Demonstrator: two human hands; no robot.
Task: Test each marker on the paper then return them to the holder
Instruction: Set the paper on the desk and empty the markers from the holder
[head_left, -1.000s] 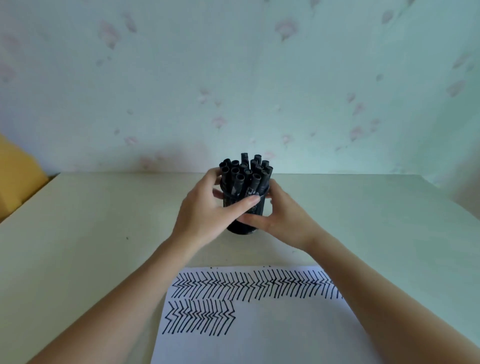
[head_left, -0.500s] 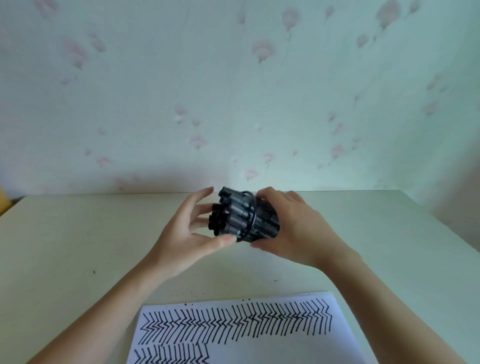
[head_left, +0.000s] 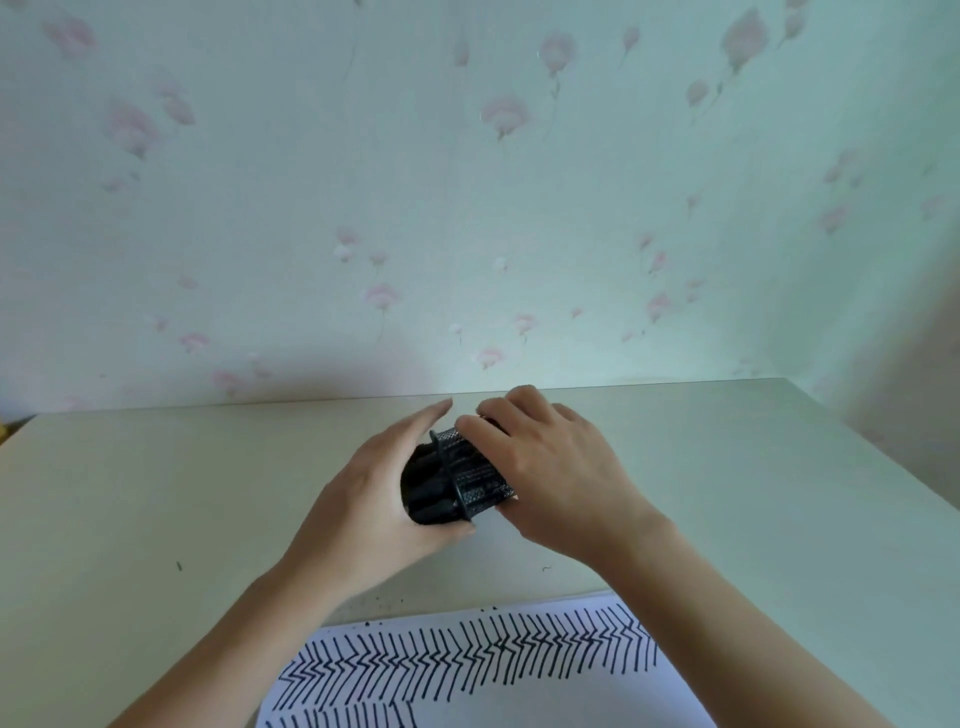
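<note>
A black mesh holder (head_left: 475, 478) lies tipped on its side over the table, its mouth pointing left. Several black markers (head_left: 427, 492) stick out of that mouth. My right hand (head_left: 550, 467) grips the holder's body from the right and above. My left hand (head_left: 374, 493) cups the marker ends, palm against them, fingers straight, thumb under the bundle. The white paper (head_left: 467, 670), covered in rows of black zigzag strokes, lies at the near edge, between my forearms.
The beige table (head_left: 156, 493) runs back to a floral wallpapered wall (head_left: 467, 208). Its right edge (head_left: 883, 467) slants off at the right. A small dark speck (head_left: 179, 566) lies on the left part of the table.
The holder went from upright to lying on its side with the mouth leftward. My left hand moved from its side to cup the marker ends. The view tilted up.
</note>
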